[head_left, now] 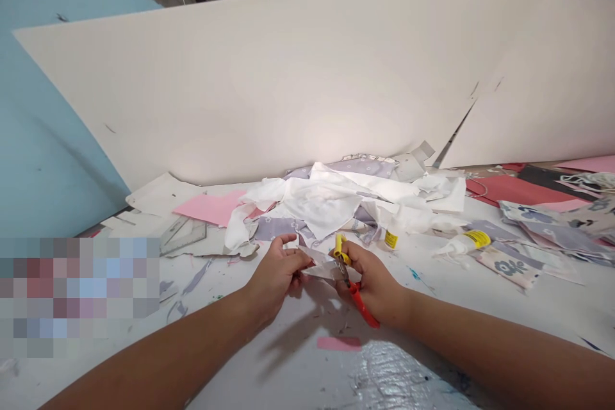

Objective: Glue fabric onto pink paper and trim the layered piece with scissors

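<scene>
My left hand [275, 274] pinches the left end of a small pale scrap of fabric or paper [318, 265], fingers closed on it. My right hand [376, 282] grips scissors [350, 282] with one yellow and one red handle, its fingers wrapped round them. The blades meet the scrap's right edge. Both hands hover just above a white table [269, 359] near its front middle.
A heap of white and grey-patterned cloth [331, 202] lies behind the hands. Pink paper [211, 207], a clear ruler [185, 234], two glue bottles [461, 243] and patterned pieces [509, 266] lie around. A small pink scrap [339, 343] sits in front. White boards [307, 83] stand behind.
</scene>
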A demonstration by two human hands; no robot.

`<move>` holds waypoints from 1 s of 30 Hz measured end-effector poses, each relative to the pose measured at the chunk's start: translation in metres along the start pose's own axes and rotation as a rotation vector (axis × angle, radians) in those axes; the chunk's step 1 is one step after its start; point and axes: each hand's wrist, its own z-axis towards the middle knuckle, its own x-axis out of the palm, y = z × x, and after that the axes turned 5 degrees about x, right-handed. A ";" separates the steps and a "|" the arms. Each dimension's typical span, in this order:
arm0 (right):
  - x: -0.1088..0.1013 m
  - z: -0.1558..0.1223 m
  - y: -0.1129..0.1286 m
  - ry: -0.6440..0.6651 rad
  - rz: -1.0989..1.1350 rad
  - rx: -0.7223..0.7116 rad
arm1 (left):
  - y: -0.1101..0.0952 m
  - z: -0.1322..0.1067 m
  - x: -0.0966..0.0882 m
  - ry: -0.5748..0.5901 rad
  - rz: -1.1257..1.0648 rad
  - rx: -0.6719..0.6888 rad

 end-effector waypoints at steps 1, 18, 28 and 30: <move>0.000 0.000 0.000 0.003 0.006 0.004 | 0.001 0.000 0.000 -0.002 -0.003 0.002; 0.007 -0.004 0.027 0.025 0.439 0.325 | -0.023 -0.026 0.013 0.294 0.103 0.135; 0.008 -0.004 0.026 0.007 0.462 0.353 | -0.019 -0.027 0.012 0.304 0.152 0.128; 0.009 -0.004 0.026 0.008 0.470 0.353 | -0.018 -0.027 0.012 0.296 0.154 0.127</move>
